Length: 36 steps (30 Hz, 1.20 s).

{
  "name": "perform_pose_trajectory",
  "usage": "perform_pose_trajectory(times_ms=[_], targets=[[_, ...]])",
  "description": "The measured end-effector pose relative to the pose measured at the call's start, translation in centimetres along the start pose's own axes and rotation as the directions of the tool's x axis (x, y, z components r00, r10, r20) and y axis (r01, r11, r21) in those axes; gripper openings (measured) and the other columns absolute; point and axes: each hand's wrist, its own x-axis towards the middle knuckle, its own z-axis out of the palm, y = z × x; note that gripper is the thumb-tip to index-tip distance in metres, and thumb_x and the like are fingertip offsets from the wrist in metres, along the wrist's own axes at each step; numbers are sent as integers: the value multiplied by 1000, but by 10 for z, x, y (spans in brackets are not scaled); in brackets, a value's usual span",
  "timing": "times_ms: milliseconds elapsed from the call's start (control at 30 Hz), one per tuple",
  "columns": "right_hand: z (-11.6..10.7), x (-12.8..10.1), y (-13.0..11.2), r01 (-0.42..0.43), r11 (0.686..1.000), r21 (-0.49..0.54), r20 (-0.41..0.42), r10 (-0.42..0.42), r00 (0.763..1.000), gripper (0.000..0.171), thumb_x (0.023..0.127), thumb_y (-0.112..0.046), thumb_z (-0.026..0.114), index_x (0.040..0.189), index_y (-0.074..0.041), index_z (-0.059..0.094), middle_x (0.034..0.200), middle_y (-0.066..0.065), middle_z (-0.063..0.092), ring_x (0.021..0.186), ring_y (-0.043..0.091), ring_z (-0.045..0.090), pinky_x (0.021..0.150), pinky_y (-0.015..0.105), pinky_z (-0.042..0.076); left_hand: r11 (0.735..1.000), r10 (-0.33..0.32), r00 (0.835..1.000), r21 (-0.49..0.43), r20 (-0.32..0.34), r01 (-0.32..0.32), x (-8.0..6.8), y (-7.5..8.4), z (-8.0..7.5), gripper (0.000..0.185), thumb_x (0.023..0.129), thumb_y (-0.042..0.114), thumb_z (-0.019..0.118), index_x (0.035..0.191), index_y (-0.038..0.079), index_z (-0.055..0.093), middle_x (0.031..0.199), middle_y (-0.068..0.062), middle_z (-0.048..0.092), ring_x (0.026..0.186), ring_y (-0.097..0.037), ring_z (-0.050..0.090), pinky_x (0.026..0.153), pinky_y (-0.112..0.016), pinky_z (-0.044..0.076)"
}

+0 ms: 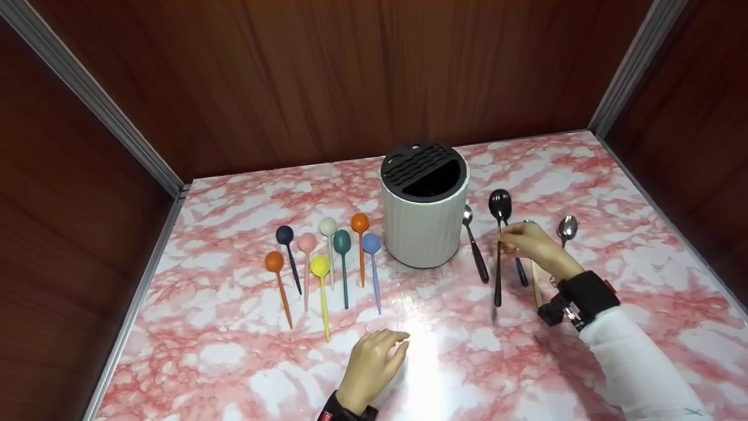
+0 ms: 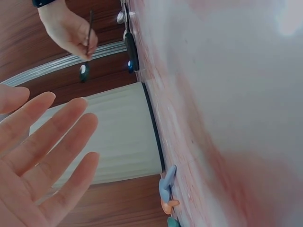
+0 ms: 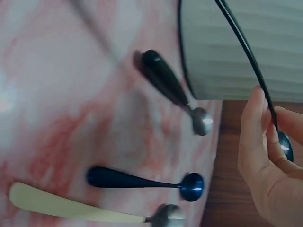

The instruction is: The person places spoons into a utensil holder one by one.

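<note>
My right hand [image 1: 529,242] pinches a long dark spoon [image 1: 498,275] by its thin handle, bowl toward the back. The right wrist view shows the spoon's handle [image 3: 246,49] raised above the tabletop, crossing in front of the white canister. Under and beside this hand lie a blue spoon [image 3: 128,179], a cream-handled spoon [image 3: 71,203] and a black-handled spoon [image 3: 163,78] with a silver bowl. My left hand [image 1: 374,362] is held over the front of the table with relaxed fingers and nothing in them; its spread fingers [image 2: 61,142] show in the left wrist view.
A white ribbed canister [image 1: 423,234] with a black slotted lid [image 1: 409,169] stands near the back middle. Several coloured spoons, including a yellow spoon [image 1: 323,292] and a teal spoon [image 1: 343,263], lie left of it. A silver spoon [image 1: 567,227] lies far right. Wooden panels [image 1: 292,88] enclose the table.
</note>
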Motion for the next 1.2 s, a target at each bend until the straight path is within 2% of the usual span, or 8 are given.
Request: perform_pose_trajectory(times_ms=[67,233,400,700,933,1200], targets=[[0,-3,-5,30,1000,1,-19,-30,999,20,95,-13,48,104,4,52,78,-7,55,72,2,54,76,22,55,1000,-3,1000,-2,4,3,0,-1,0,7,82,11,65,88,9,69,80,3,70,70,-8,63,65,-20,49],[2,-12,-22,76,997,-10,-80,-76,994,29,94,-20,52,109,5,49,81,-8,56,72,1,56,73,19,54,1000,-25,999,10,24,25,0,-2,-2,9,83,13,65,89,9,70,82,2,70,71,-9,64,66,-22,49],[5,-21,-37,117,993,-6,-117,-117,986,27,92,-21,56,107,1,50,85,-10,56,72,1,57,74,17,54,999,-46,999,9,17,46,0,-3,-2,9,83,12,65,88,8,70,84,1,71,71,-10,63,66,-22,49],[10,-32,-56,188,982,21,-123,-184,975,15,91,-22,58,99,-10,54,86,-14,60,72,1,60,71,16,54,992,-125,991,-16,54,126,2,-6,0,9,86,12,62,90,9,69,85,1,71,72,-10,64,66,-23,49],[14,-40,-73,209,978,-26,-137,-211,968,13,91,-22,58,97,-11,54,85,-17,62,74,-1,60,71,16,54,991,-131,990,-13,52,132,6,-9,1,10,85,12,62,90,9,69,85,0,71,71,-10,64,66,-23,50],[19,-43,-90,261,965,-23,-131,-262,956,3,90,-16,59,93,-16,57,82,-14,64,69,1,61,67,16,54,990,-134,988,-24,70,136,11,-12,1,11,86,13,61,92,7,69,85,-1,71,72,-11,64,66,-23,51]])
